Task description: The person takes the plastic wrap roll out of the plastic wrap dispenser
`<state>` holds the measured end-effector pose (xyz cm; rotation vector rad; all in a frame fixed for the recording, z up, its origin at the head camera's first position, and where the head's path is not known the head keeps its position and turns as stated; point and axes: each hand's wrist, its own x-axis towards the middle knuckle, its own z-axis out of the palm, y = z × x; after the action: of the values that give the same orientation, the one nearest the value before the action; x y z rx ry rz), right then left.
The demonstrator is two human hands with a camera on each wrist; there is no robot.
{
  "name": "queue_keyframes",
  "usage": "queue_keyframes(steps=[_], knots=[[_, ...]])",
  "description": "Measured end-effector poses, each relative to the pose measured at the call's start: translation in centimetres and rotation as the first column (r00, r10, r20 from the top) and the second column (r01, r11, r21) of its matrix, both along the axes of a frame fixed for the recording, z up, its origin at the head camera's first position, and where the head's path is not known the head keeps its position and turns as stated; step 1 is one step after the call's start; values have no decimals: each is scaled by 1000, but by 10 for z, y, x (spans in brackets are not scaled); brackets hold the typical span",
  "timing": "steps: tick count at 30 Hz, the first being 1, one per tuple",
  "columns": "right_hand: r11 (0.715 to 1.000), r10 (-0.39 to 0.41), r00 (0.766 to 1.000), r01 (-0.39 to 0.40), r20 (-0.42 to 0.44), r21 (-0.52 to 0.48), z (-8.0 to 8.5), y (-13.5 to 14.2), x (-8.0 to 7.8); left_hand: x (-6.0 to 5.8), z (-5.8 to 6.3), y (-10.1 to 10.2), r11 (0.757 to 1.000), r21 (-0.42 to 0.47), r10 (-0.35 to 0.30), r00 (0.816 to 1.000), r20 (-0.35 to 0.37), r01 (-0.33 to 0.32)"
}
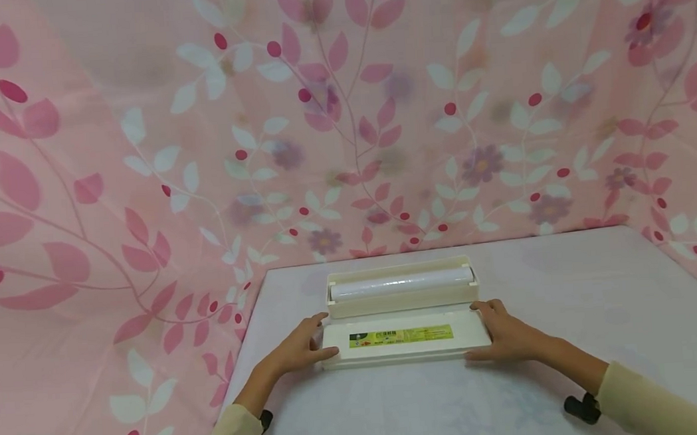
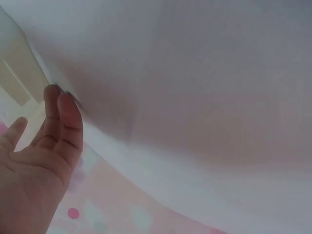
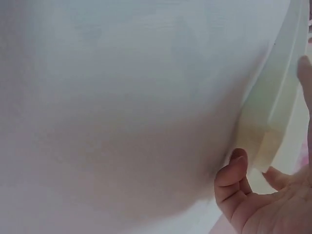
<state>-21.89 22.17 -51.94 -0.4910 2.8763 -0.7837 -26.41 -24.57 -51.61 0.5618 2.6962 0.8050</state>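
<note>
A long cream lid [image 1: 405, 357] with a green and yellow label [image 1: 400, 335] lies across the white tabletop. My left hand [image 1: 299, 347] holds its left end, thumb at the front corner and fingertips toward the back. At the other end my right hand [image 1: 508, 336] grips in the same way, spanning front to back edge. Just behind stands an open cream box [image 1: 402, 304] with a roll of clear wrap [image 1: 400, 283] inside. The right wrist view shows curled fingers close against the lid's end [image 3: 273, 97]. In the left wrist view, bent fingertips meet the pale plastic edge.
A white cloth covers the tabletop [image 1: 568, 284]. Pink floral curtains [image 1: 348, 111] hang behind the table and at both sides. Dark wrist straps [image 1: 582, 408] sit by the cream sleeves [image 1: 653, 398].
</note>
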Motion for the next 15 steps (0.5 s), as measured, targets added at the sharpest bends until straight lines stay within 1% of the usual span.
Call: queue_keyframes(steps=[2, 4, 6, 8, 11, 15], knots=[[1000, -6, 1000, 6, -3, 29, 3, 1, 0, 0, 2, -1, 1000, -5, 11, 999, -30, -11], [999, -21, 1000, 22, -18, 49, 6, 2, 0, 0, 4, -1, 999, -10, 35, 997, -67, -36], [998, -42, 998, 44, -40, 43, 8, 3, -1, 0, 5, -1, 997, -33, 61, 992, -113, -66], [997, -72, 995, 74, -70, 31, 11, 5, -2, 0, 7, -2, 993, -56, 94, 982, -162, -104], [994, -109, 987, 111, -114, 13, 14, 9, -4, -1, 6, -3, 984, -109, 110, 966, -236, -139], [990, -134, 976, 140, -173, 21, 14, 15, -8, -1, 6, -3, 980, -113, 122, 944, -307, -164]])
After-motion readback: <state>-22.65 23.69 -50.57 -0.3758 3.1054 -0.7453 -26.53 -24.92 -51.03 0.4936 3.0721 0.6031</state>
